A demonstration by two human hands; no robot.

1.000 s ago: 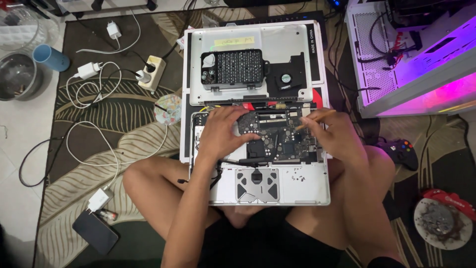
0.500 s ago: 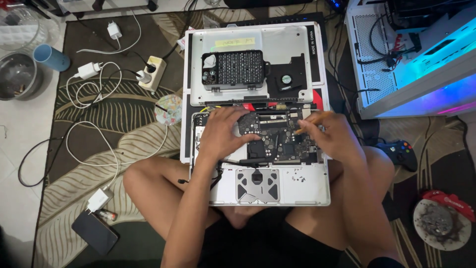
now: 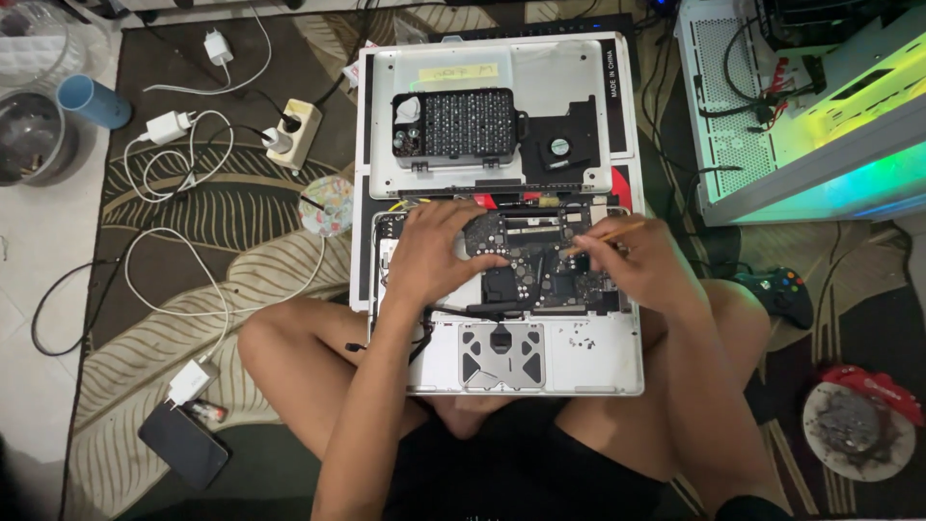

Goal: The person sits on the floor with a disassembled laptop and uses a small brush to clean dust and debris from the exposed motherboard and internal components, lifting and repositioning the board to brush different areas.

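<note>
Carpeted floor: both hands work inside an opened laptop (image 3: 511,318); a bit case (image 3: 453,123) holds bits.

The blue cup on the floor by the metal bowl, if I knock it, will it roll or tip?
The blue cup already lies on its side, so tipping is moot; its round wall would probably let it roll. It looks thin and likely light. The metal bowl beside it might stop it.

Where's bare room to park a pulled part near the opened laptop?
Free: rug patch between looped white cable and left knee; pale floor strip at far left. Crowded: power strip with its chargers, removed bottom cover holding the bit case, right side by the game controller.
</note>
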